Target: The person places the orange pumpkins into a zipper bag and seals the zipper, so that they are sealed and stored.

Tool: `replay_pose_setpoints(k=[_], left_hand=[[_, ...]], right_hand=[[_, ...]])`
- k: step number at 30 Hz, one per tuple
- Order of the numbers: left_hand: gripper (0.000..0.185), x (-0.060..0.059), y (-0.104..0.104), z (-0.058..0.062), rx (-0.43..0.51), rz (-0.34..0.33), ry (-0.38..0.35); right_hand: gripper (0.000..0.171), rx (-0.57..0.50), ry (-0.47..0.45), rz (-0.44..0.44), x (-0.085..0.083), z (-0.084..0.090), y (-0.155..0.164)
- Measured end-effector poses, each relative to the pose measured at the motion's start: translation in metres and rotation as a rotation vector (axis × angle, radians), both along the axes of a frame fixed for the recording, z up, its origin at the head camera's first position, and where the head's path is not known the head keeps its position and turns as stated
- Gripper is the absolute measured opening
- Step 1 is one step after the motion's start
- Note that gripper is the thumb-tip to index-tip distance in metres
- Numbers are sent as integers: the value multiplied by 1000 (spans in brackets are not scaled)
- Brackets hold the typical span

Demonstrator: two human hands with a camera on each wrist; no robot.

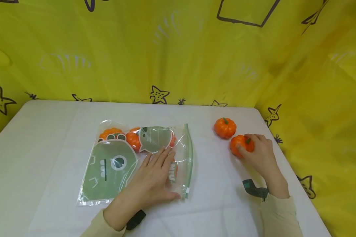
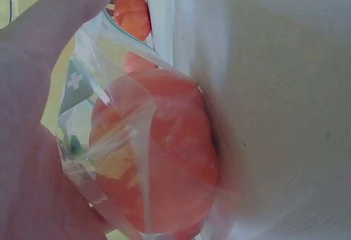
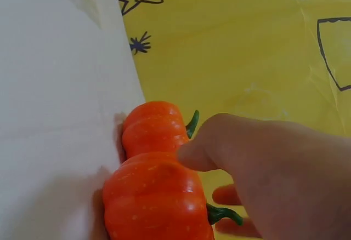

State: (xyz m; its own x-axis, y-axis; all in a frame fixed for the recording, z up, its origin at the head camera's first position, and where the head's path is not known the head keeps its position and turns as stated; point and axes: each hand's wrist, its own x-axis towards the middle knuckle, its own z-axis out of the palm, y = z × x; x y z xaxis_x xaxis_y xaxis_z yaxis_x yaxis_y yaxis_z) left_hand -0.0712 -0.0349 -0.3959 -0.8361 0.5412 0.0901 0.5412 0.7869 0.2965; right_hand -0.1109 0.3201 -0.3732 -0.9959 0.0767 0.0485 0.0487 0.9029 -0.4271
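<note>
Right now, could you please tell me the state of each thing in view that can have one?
zip bag: lying flat on the table, holding several pumpkins, zipper end facing right.
left hand: resting flat on the bag, fingers straight.
right hand: gripping the near pumpkin.
near pumpkin: on the table, held.
far pumpkin: upright on the table, untouched.
</note>
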Motion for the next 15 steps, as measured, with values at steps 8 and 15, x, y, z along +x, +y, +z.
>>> replay_pose_setpoints(k=[8,15], left_hand=[[120,1,-1,0,13,5,34],[120,1,-1,0,9,1,-12]], right_hand=[[43,-48,-43,190,-1,5,-5],[39,5,-35,158,5,6,-8]])
